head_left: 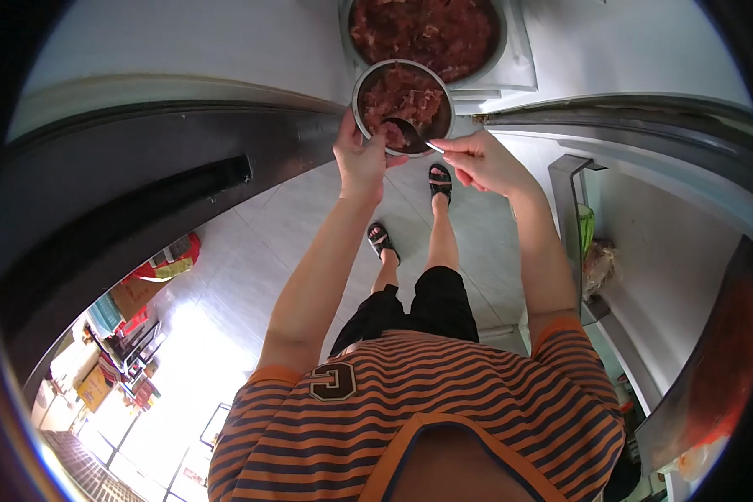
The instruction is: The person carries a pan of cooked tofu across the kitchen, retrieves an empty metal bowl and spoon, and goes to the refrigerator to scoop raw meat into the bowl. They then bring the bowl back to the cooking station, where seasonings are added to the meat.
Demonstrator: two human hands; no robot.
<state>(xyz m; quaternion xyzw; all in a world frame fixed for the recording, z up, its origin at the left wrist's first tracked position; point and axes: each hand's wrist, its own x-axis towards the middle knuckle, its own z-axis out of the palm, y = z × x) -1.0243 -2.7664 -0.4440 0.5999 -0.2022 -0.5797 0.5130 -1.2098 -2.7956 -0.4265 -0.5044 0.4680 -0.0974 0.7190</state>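
Note:
My left hand (361, 161) grips a small metal bowl (449, 125) by its near left rim. Pieces of raw red meat (406, 94) lie inside it. In my right hand (483, 161) is the handle of a spoon (412, 134), its head down in the bowl against the meat. Just beyond stands a larger round metal basin (502, 46), heaped with more raw meat (427, 35). The small bowl's far edge overlaps the basin's near edge in this view; whether they touch I cannot tell.
The basin sits on a pale shelf (523, 63) inside an open refrigerator. A dark door (125, 197) stands open on the left. The right door (644, 217) has racks with bagged food (598, 266). Boxes and packets (134, 293) are stacked at the far left. Grey tiles (309, 226) cover the floor.

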